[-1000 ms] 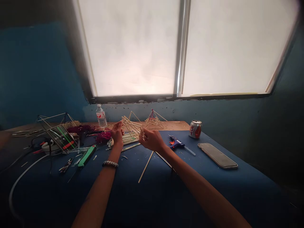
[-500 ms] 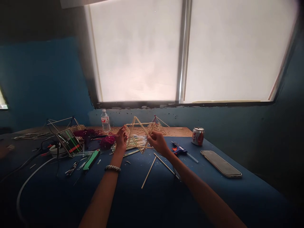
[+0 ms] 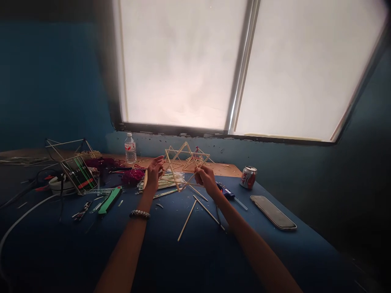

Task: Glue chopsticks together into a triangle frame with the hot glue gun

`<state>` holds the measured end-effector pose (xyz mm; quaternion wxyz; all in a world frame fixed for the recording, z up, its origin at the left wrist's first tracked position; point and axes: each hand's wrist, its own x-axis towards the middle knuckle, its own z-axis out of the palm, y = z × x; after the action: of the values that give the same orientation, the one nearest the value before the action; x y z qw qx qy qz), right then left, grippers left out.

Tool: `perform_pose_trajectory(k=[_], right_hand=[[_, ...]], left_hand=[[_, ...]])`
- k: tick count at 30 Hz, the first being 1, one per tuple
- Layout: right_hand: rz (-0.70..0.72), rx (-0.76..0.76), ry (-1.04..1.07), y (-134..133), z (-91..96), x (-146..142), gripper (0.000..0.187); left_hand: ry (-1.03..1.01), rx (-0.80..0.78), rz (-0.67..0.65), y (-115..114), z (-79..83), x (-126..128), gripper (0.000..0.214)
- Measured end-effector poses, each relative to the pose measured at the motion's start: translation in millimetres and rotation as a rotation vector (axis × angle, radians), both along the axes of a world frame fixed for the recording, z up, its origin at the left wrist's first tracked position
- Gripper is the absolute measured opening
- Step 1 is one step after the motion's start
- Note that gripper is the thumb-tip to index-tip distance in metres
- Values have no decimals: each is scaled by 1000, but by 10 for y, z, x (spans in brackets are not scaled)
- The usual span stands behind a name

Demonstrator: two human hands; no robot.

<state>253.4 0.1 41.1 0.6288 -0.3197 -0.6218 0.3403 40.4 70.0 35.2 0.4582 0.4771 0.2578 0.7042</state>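
I have the star (image 3: pixel 173 171) of thin sticks just below the centre of my view, held up off the table (image 3: pixel 146 260). 1 point aims at the top of the picture, toward the window, and another aims down at the tabletop. I make out no clear long axis, as width and height look much alike; its top bar runs nearly level across the picture, dropping slightly toward the right.

My right hand (image 3: pixel 206 178), right of centre, pinches the star's right side between thumb and fingers. My left hand (image 3: pixel 154 173), left of centre, has its fingers half curled by the star's upper left corner; I cannot tell whether they grip it or only hover beside it.

The right fingers cover the star's lower right part, and its far sticks tangle visually with the pyramid (image 3: pixel 197 149) behind, so the way the pieces join there is perhaps more complicated than I can read. My right wrist hides part of the glue gun (image 3: pixel 225 191). My left hand cuts across the near end of the stick bundle (image 3: pixel 166 180). Below the star, 2 loose sticks (image 3: pixel 187 221) meet in a V with its tip upward, the right-hand stick running down toward my forearm. Both forearms are cut off by the bottom edge, where the table sinks into shadow. A pale cable (image 3: pixel 23 217) leaves the view at the left.
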Motion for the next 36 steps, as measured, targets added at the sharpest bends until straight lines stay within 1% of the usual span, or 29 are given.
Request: perform_pose_trajectory(k=[3,7,9,13,16,20,23,26,30,33,36], right_hand=[[-40,-33,124,4,28,42,23],[-99,-63,220,21,37,68,22],[-91,-70,243,36,29,74,21],[-103,-99,253,51,17,80,23],[-112,-117,258,50,32,76,23],[-94,-125,308,54,50,50,27],[-65,-171,351,75,38,29,28],[-28,-206,390,84,26,16,26],[30,-257,402,70,39,16,23],[61,-334,419,67,49,25,22],[118,-402,421,64,47,32,21]], left_hand=[[75,42,-32,-7,-3,9,35],[145,64,-130,-49,4,44,41],[138,73,-170,-72,14,56,41],[114,90,-183,-90,33,65,39],[33,93,-222,-71,36,67,37],[-163,14,-289,-48,39,56,29],[-231,-34,-354,-42,41,37,24],[-248,-12,-389,-48,42,28,23],[-234,-6,-394,-77,52,39,24],[-230,-21,-397,-102,65,41,23],[-241,-22,-431,-121,74,28,25]])
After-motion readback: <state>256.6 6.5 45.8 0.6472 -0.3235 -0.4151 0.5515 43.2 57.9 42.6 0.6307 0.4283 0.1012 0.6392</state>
